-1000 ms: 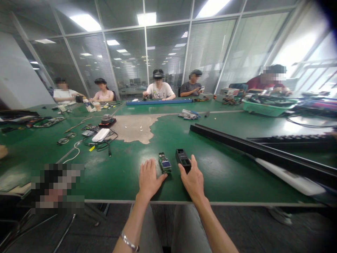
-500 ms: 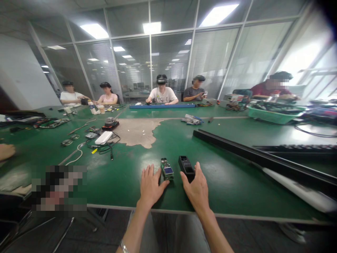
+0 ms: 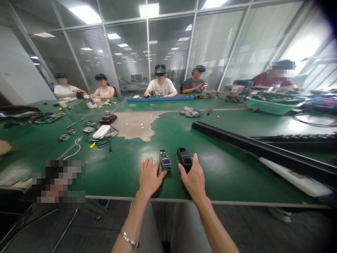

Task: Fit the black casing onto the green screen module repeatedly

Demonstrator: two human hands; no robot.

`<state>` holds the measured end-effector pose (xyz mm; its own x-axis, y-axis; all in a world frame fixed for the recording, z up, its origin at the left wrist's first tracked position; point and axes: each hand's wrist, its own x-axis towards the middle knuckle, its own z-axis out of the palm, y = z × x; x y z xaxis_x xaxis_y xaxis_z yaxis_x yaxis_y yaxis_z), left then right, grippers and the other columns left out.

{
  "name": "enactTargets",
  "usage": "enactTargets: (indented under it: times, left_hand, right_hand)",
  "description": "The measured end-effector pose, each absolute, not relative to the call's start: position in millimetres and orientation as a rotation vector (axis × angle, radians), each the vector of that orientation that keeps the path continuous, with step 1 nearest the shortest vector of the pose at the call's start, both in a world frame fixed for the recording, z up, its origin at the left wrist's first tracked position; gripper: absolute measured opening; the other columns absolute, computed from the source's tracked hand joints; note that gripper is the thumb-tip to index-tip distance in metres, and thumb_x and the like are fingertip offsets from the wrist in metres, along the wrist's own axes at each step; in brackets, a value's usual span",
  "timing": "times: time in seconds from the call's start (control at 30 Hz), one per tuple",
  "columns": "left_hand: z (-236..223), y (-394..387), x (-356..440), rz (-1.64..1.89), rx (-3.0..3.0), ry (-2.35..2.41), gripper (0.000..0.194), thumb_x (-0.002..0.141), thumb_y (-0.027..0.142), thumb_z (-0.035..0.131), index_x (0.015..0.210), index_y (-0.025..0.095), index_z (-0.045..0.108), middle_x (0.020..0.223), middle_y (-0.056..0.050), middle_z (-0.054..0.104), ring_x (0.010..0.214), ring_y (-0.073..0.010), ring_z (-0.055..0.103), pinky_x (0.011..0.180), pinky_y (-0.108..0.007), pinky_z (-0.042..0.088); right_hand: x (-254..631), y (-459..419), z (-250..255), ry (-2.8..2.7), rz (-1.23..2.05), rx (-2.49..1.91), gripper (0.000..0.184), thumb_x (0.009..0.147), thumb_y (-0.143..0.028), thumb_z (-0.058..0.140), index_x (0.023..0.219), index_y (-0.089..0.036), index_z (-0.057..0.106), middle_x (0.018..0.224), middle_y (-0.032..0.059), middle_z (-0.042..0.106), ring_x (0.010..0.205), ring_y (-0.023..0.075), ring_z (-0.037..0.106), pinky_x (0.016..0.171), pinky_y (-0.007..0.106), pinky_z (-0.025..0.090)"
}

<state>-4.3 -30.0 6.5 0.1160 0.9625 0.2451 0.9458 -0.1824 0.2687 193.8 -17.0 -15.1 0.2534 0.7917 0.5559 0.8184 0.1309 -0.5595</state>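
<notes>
On the green table (image 3: 168, 188) in front of me lie a circuit board with a small screen (image 3: 165, 161) and, to its right, a black plastic casing (image 3: 184, 157). My left hand (image 3: 150, 178) rests flat on the tabletop left of the circuit board, fingers spread, its thumb by the board's near end. Beside the casing is my right hand (image 3: 193, 177), thumb and fingers apart around its near end; whether it touches the casing I cannot tell. Neither hand grips anything.
Long black rails (image 3: 237, 146) and a white bar (image 3: 292, 177) stretch across the right side. Cables and a white box (image 3: 101, 131) lie at left. A green basket (image 3: 273, 106) stands back right. Several people sit along the far side; another person's hand (image 3: 4, 147) shows at left.
The view has tilted down, so the scene sits higher and more of my legs show. Both hands and the two parts keep nearly the same places on the table.
</notes>
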Motion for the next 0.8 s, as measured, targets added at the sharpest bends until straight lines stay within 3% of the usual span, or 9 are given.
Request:
enactTargets:
  times: [0.5,0.8]
  left_hand:
    - [7.2,-29.7,-5.0,0.560,2.302,1.972,0.060,0.092,0.062,0.045,0.140,0.026,0.050,0.153,-0.012,0.039,0.143,-0.0324,0.029,0.117,-0.052,0.018]
    - [6.6,-31.2,-6.4,0.575,2.301,1.963,0.062,0.089,0.059,0.052,0.140,0.024,0.049,0.153,-0.013,0.038,0.144,-0.0335,0.027,0.117,-0.053,0.017]
  right_hand:
    - [193.3,-17.9,-14.1,-1.549,-0.069,-1.667,0.074,0.093,-0.048,0.041,0.151,-0.005,0.021,0.132,0.0239,0.056,0.112,0.0332,0.056,0.094,0.050,0.045]
    - [182.4,-24.6,9.5,-1.389,0.056,-1.677,0.076,0.090,-0.051,0.048,0.150,-0.010,0.028,0.125,0.0201,0.062,0.109,0.0324,0.060,0.093,0.048,0.047]
